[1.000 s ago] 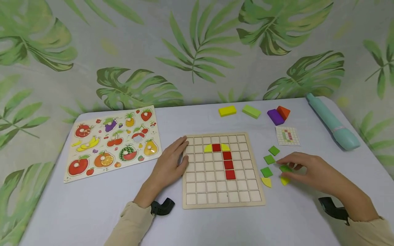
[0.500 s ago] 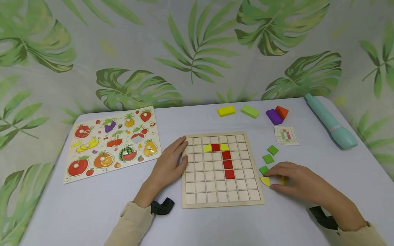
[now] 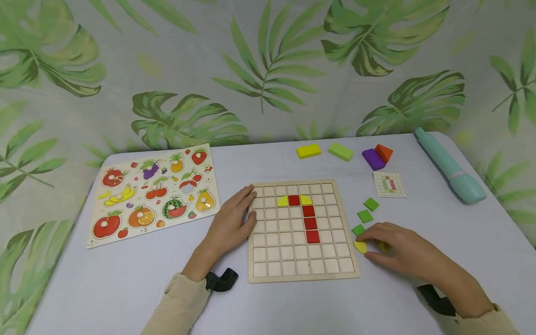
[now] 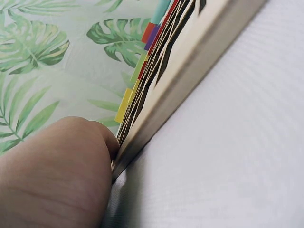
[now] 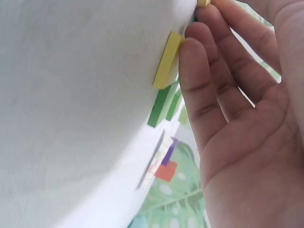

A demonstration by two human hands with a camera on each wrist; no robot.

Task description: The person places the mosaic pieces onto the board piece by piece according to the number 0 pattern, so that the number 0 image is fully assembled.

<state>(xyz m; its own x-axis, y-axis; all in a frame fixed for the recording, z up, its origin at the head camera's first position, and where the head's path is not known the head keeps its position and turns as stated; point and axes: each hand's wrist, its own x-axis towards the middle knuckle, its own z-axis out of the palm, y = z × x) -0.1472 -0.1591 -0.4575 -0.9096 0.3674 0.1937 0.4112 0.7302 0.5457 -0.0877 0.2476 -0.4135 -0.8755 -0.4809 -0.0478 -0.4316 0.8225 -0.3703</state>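
My left hand (image 3: 232,224) rests along the left edge of the square wooden grid board (image 3: 282,269). In the left wrist view its thumb side lies against the board's edge. Red square tiles (image 3: 310,224) and two yellow quarter-round tiles (image 3: 307,200) sit in the grid. Right of the board, my right hand (image 3: 398,246) pinches a yellow quarter-round tile (image 3: 360,247) between thumb and index fingertip. Another yellow tile (image 5: 167,61) lies on the cloth beside its other fingers, mostly hidden in the head view. Several green square tiles (image 3: 365,216) lie just beyond the hand.
A small pattern card (image 3: 390,184) lies at the right. Behind stand a yellow block (image 3: 308,151), a light green block (image 3: 341,152), a purple block (image 3: 373,159) and an orange block (image 3: 384,152). A teal object (image 3: 448,165) lies far right; a fruit puzzle board (image 3: 152,194) lies left.
My right hand has moved left, from above a green tile and a yellow tile to the yellow tile nearest the board, where thumb and index have closed. My left hand stays put.
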